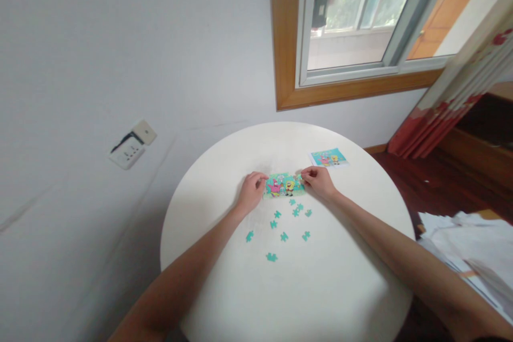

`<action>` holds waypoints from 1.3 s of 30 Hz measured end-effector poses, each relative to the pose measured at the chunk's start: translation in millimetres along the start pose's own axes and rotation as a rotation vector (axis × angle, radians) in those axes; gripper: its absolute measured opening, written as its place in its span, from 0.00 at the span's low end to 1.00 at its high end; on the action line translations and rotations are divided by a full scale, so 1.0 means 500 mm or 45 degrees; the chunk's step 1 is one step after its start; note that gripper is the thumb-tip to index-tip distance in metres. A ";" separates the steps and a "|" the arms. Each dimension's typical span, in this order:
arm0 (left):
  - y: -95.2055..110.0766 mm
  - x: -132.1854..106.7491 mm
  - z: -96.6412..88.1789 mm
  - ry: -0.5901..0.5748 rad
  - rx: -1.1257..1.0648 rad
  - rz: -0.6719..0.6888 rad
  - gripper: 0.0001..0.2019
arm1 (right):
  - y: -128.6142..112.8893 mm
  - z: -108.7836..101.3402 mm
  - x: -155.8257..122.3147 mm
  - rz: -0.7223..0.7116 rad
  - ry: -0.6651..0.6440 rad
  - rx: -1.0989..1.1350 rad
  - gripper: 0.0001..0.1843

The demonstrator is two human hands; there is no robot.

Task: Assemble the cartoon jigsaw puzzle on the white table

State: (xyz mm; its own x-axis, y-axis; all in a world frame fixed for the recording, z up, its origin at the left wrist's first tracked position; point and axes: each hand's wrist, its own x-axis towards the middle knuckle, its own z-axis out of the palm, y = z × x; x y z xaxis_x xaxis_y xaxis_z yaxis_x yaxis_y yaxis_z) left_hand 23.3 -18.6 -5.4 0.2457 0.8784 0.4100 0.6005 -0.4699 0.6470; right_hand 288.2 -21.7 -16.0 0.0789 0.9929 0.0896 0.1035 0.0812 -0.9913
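A partly assembled jigsaw puzzle [284, 186] lies on the round white table [224, 160], showing a pink starfish figure and a yellow sponge figure on teal. My left hand [252, 191] is at its left edge, fingers curled, thumb and forefinger gripping the upper left corner. At the upper right corner, my right hand [319, 182] is closed in a pinch on what looks like a small puzzle piece, mostly hidden by the fingertips. Several loose teal pieces are scattered nearer to me, among them one puzzle piece [271, 257] lying closest.
Behind my right hand lies a picture card [329, 157] with the same two figures. A wall with a socket [128, 152] borders the table on the left, and a window [356, 16] is behind it. Papers [473, 251] are stacked at the right, below a curtain [444, 101].
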 end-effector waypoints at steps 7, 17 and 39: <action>0.007 -0.001 -0.003 -0.031 0.041 0.035 0.11 | 0.006 0.027 0.047 -0.028 0.000 0.013 0.12; 0.001 -0.001 -0.001 -0.048 0.106 0.045 0.12 | 0.016 0.080 0.100 -0.116 -0.067 -0.139 0.10; 0.011 -0.003 -0.014 -0.115 0.330 0.123 0.17 | -0.039 0.088 0.053 -0.694 -0.373 -1.030 0.18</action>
State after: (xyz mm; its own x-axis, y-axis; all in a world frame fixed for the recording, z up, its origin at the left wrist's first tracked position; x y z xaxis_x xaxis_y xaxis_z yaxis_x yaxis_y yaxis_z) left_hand 21.1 -23.0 1.9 0.3709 0.8402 0.3956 0.7424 -0.5241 0.4173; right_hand 244.5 6.7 1.4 -0.4139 0.8295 0.3750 0.7006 0.5533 -0.4506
